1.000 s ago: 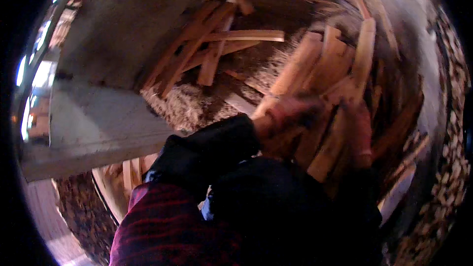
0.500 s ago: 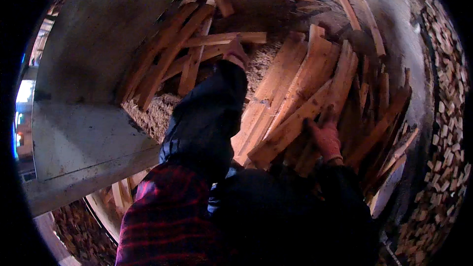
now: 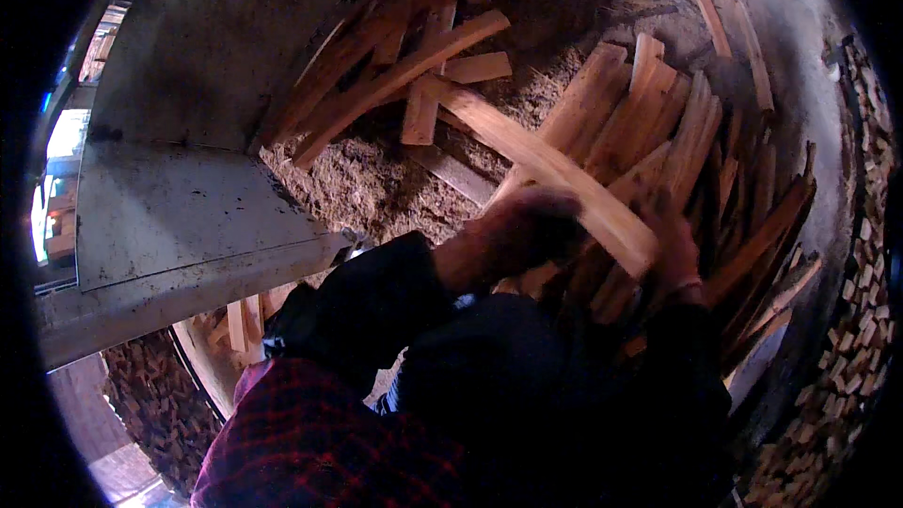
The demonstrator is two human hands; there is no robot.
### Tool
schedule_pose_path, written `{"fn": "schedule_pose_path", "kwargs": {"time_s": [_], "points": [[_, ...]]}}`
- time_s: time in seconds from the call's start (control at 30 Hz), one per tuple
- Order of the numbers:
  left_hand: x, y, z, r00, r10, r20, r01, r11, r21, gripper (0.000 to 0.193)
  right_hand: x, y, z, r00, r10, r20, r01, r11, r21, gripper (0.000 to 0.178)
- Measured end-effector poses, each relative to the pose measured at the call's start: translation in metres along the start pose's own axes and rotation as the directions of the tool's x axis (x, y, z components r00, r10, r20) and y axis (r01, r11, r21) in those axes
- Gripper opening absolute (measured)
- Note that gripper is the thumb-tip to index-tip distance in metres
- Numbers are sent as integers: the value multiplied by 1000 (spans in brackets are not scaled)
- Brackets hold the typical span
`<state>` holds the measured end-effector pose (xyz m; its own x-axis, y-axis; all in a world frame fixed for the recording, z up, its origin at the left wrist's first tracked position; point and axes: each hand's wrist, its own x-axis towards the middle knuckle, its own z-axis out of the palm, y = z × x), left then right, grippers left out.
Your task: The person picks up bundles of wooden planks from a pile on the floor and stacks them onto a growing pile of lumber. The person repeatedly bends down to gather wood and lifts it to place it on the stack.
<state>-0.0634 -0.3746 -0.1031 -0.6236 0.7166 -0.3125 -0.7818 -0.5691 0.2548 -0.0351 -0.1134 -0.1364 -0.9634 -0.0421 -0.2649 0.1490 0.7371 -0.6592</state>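
Note:
A long, pale wooden slat (image 3: 550,158) slants across the middle, above a bundle of similar slats. My left hand (image 3: 513,226), blurred and partly dark, is closed at its near edge; the slat hides some of the fingers. Close beside the slat's near right end is my right hand (image 3: 677,246), its fingers smeared and in shadow. Under and beyond both hands lies the bundle of split slats (image 3: 602,99), side by side and pointing away from me.
More slats (image 3: 395,80) lie crossed at the far left over wood chips (image 3: 353,193). A grey metal panel (image 3: 179,212) juts in from the left. Loose strips (image 3: 752,42) lean on the pale curved wall at right. Stacked firewood (image 3: 861,292) lines the far right.
My left hand has come back from the far slats toward me, bringing one slat across the bundle. My right hand has shifted slightly right, and the view has turned a little.

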Motion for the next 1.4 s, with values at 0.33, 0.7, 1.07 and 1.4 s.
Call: {"fn": "schedule_pose_path", "kwargs": {"time_s": [0.33,0.7,1.07,1.4], "points": [[1,-33,37,935,-349,-65,352,885,304,45,-17,-63,-15,812,-36,582,-550,284,785,57],[-41,112,-59,803,595,-43,261,-287,922,86,-30,-93,-45,790,113,603,-564,521,641,55],[13,162,-171,748,639,178,392,-642,659,93,-188,-44,-150,842,440,-312,-166,762,626,57],[68,130,-118,640,768,9,624,-527,576,92,-197,70,-129,772,567,-287,-464,811,355,61]]}}
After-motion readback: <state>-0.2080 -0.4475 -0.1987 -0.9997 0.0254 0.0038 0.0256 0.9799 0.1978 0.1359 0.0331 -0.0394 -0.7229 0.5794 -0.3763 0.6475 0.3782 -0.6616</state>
